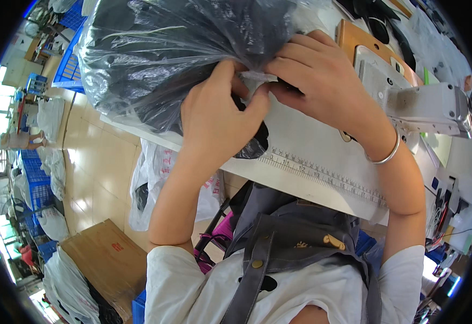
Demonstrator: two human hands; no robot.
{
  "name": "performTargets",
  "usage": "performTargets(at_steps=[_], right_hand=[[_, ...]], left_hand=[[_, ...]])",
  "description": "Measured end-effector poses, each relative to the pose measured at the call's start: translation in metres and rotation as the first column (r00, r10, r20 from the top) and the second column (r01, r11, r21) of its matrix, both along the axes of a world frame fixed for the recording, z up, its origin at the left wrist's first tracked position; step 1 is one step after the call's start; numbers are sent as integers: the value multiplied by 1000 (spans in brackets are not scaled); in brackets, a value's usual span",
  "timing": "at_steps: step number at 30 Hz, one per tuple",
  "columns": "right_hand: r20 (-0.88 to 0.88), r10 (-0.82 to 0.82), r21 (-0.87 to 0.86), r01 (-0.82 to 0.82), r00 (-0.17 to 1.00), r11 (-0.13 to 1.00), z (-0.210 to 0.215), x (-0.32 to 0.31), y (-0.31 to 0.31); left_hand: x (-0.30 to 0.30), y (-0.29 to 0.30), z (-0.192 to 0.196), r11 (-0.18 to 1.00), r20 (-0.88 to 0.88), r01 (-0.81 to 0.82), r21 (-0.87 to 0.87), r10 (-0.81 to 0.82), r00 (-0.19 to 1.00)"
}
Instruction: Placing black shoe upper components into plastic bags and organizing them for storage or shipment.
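Observation:
A large clear plastic bag (155,59) full of dark material lies on the white table, its plastic drawn into folds toward a gathered neck (255,76). My left hand (220,116) pinches the near left side of that neck between thumb and fingers. From the right, my right hand (317,81) grips the neck too, its fingers curled and its thumb close to my left thumb. A dark end of the bag (254,144) hangs below my left hand. Whether a tie is around the neck is hidden by my fingers.
A sewing machine (425,102) stands right of my right forearm. A ruler scale (322,175) runs along the near edge of the white table (349,146). White bags (152,178) hang below the table; a cardboard box (106,264) and blue crates (33,173) stand on the left.

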State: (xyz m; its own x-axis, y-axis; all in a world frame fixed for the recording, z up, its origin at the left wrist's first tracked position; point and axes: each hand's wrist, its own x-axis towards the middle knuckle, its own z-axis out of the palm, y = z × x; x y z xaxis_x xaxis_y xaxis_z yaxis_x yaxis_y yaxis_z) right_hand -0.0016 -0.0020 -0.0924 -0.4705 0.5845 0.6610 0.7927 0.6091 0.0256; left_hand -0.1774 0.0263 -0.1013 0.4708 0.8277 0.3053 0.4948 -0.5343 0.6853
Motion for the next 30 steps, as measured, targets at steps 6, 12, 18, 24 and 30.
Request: performTargets(at_steps=[6, 12, 18, 24, 30], right_hand=[[60, -94, -6, 94, 994, 996, -2, -4, -13], [96, -76, 224, 53, 992, 973, -6, 7, -4], [123, 164, 365, -198, 979, 910, 8, 11, 23], [137, 312, 302, -340, 940, 890, 36, 5, 36], [65, 393, 19, -395, 917, 919, 41, 7, 34]], left_hand=[[1, 2, 1, 997, -98, 14, 76, -6, 995], [-2, 4, 0, 997, -57, 77, 17, -76, 995], [-6, 13, -1, 989, -25, 91, -116, -95, 995], [-19, 20, 6, 835, 483, 401, -376, -193, 854], [-29, 21, 6, 790, 467, 405, -460, -173, 867]])
